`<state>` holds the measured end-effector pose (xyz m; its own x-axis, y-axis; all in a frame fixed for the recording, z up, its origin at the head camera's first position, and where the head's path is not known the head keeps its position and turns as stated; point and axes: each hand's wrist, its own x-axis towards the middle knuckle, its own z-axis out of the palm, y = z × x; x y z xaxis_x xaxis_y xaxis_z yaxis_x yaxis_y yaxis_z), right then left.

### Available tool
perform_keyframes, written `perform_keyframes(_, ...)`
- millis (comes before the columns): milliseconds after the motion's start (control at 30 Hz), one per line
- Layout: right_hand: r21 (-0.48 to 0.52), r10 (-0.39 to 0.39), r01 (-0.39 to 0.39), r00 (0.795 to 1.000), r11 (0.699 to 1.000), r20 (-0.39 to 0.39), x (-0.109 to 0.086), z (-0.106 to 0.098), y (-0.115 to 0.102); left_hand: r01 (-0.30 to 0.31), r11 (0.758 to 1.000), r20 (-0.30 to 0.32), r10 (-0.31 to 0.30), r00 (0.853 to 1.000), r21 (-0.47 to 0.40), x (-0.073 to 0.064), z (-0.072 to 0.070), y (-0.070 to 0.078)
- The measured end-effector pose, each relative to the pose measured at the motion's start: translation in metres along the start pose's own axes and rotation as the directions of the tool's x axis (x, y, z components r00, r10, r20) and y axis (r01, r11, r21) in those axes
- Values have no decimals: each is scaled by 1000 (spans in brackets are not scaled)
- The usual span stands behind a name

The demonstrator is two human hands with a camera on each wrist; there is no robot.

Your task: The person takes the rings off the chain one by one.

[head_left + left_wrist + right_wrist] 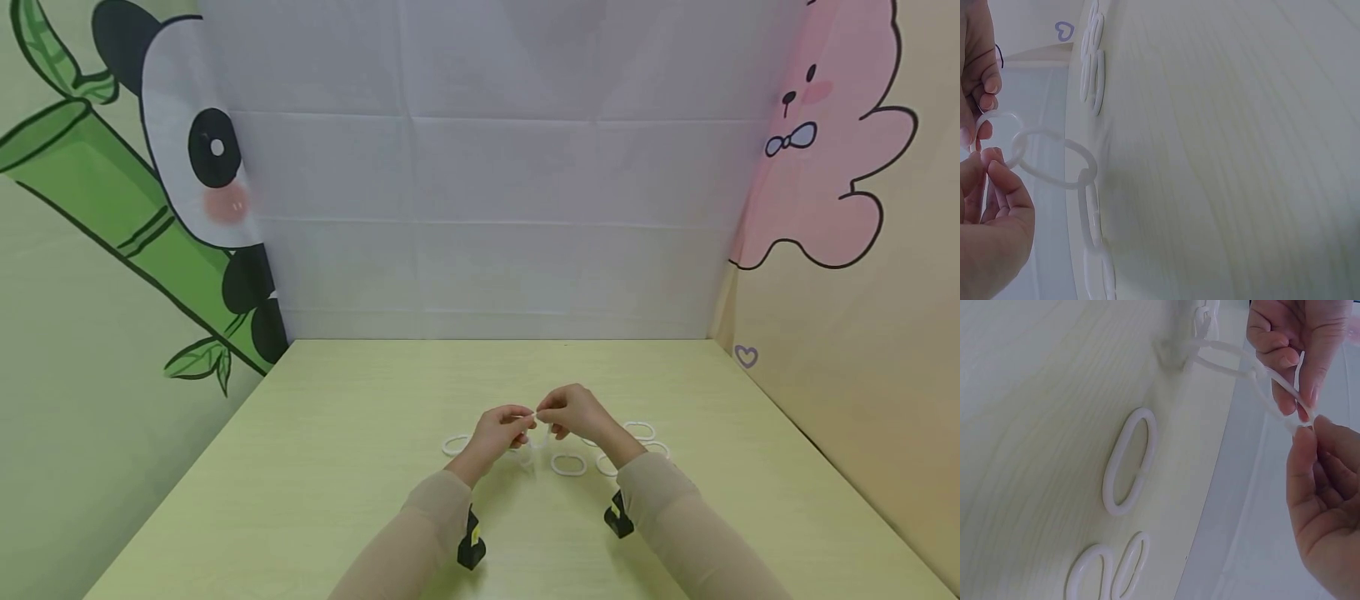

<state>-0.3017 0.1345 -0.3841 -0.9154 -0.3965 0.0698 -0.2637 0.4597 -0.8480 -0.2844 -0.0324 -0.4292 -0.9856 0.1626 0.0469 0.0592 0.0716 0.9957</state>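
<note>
Over the middle of the table, my left hand and right hand meet, pinching one white oval plastic link from either side. Fingertips and thumbs cover part of it. Through this link hangs a second link, which hooks into a third link lower down, near the tabletop. In the right wrist view, the right hand's thumb and forefinger grip the link's end, right by the left hand's fingertips.
Loose white links lie on the pale wooden table: one link just below the hands, several more by the right forearm, and another link to the left. A white sheet hangs behind; printed walls flank both sides.
</note>
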Motion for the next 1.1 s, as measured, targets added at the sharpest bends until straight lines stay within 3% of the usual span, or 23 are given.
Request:
perform_keyframes(600,14,4,-4,1000,1000,6,-2,2,-6,26,999,-6,-26,1000,31,-6,-10,-2)
perform_keyframes(1100,94,7,-6,1000,996,-8,0,-8,-6,55,998,13,-56,998,31,-1,-6,-7)
